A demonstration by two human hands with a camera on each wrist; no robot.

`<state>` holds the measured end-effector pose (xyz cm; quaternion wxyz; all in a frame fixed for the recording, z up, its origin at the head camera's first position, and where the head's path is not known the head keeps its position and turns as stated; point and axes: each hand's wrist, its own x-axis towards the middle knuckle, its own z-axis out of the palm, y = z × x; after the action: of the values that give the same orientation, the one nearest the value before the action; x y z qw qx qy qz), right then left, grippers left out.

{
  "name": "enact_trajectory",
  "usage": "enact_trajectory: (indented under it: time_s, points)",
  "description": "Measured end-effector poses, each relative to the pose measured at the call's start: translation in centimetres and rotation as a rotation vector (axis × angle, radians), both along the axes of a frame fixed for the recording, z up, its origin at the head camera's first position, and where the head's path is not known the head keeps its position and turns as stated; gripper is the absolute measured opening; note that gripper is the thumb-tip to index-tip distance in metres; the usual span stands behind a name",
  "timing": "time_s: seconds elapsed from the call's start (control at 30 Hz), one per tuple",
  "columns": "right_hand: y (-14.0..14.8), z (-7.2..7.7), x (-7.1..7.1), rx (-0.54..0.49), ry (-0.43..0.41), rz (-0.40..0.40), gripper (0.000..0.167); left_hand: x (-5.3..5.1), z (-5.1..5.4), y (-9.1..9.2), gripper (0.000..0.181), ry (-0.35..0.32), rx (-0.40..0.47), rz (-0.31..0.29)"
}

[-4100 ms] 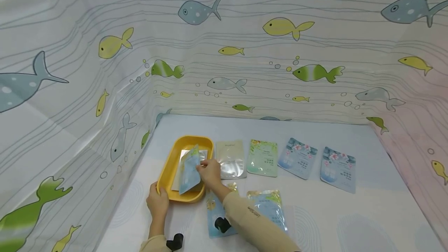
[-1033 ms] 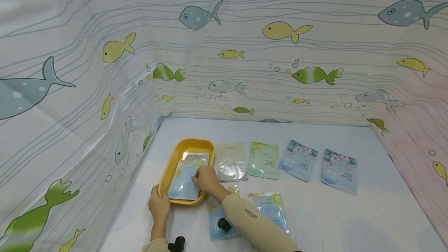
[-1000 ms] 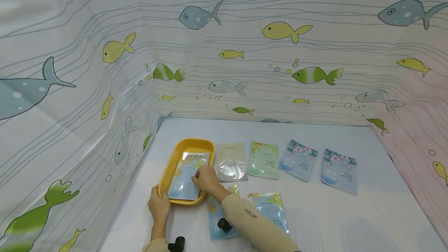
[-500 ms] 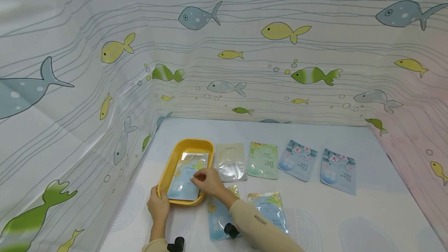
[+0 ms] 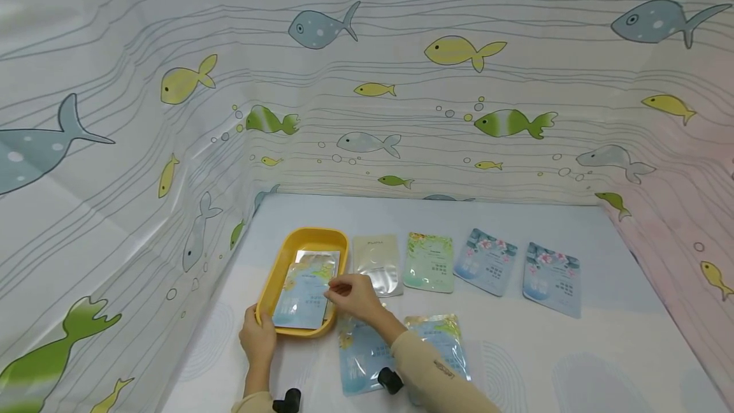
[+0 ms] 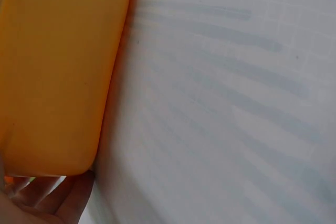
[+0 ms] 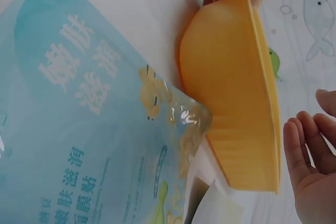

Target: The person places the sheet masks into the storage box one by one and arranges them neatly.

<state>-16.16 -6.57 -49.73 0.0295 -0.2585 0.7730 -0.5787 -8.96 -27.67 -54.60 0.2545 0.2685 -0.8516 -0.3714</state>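
My left hand [image 5: 258, 338] grips the near left corner of a yellow tray [image 5: 269, 276], and its fingers [image 6: 76, 198] show at the tray's end in the left wrist view. Inside the tray a blue face mask packet [image 5: 304, 301] lies on top of a silvery packet [image 5: 332, 256]. Just above the tray's right rim is my right hand [image 5: 357, 298]. In the right wrist view that hand [image 7: 315, 166] has loosely bent fingers, thumb apart, with nothing between them. Beneath the right forearm lies another blue face mask packet [image 5: 362, 359], close up in the right wrist view.
Right of the tray, a row holds a beige-silver packet [image 5: 377, 263], a green packet [image 5: 429, 262] and two blue flowered packets, one [image 5: 486, 262] beside the other [image 5: 552, 279]. A further blue packet [image 5: 438, 336] is partly under the right sleeve. Fish-patterned sheeting [image 5: 367, 113] walls the table.
The blue face mask packet, earlier held tilted above the tray by my right hand, now lies flat inside it. My right hand has let go and drawn back rightward. My left hand still grips the tray.
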Motion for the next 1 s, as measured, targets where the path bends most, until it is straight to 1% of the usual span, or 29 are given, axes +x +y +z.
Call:
enact_trajectory:
  time_s: [0.33,0.6,0.73,1.0]
  points:
    - [2.3,0.2,0.3,-0.037,0.005,-0.062,0.017,0.0,0.2,0.0,0.029,-0.017,0.011,0.002]
    - [3.3,0.1,0.7,-0.067,-0.012,-0.081,0.019,0.1,0.1,0.0,0.029,-0.012,0.007,0.0]
    - [3.7,0.0,0.8,-0.06,-0.034,-0.092,0.019,0.1,0.1,0.0,0.029,-0.007,0.005,0.003]
    - [4.8,-1.0,1.0,-0.037,-0.064,-0.125,0.019,0.1,0.2,0.0,0.029,-0.022,0.009,0.003]
